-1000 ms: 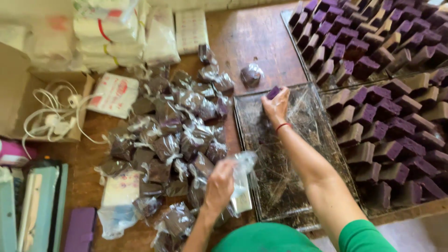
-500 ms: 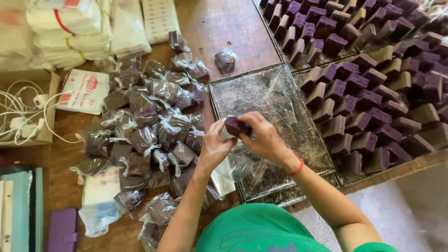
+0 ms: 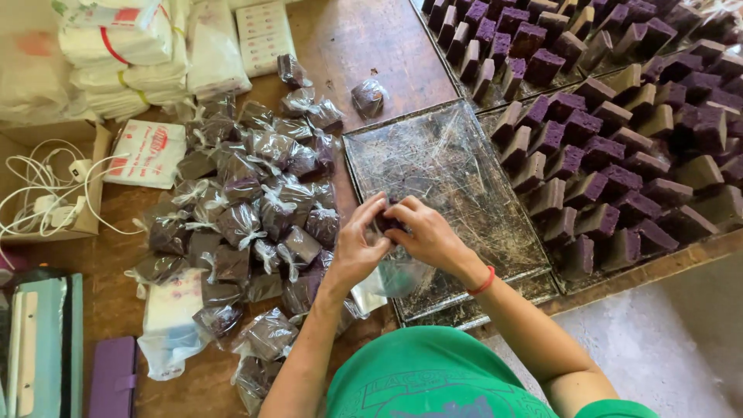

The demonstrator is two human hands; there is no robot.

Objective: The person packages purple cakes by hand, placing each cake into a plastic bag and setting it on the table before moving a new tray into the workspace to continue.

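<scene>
Both my hands meet over the near left corner of a metal tray point(image 3: 457, 166) lined with crumpled clear film. My left hand point(image 3: 357, 246) and my right hand point(image 3: 424, 234) pinch one purple cake block point(image 3: 387, 222) between them, mostly hidden by the fingers. A clear plastic bag point(image 3: 398, 277) hangs under my hands. It touches both palms, and which hand grips it is hidden. A red band circles my right wrist. Left of my hands lies a heap of bagged purple blocks point(image 3: 248, 224), each tied at the top.
Trays of bare purple and brown cake blocks point(image 3: 619, 147) fill the right side of the wooden table. One bagged block point(image 3: 368, 96) lies apart at the back. Stacks of empty bags point(image 3: 116, 46), a white cable point(image 3: 46, 186) in a cardboard box and a purple wallet point(image 3: 112, 375) sit left.
My right hand lifted a purple block from the tray and brought it to my left hand. Both hands now close around it above the clear bag.
</scene>
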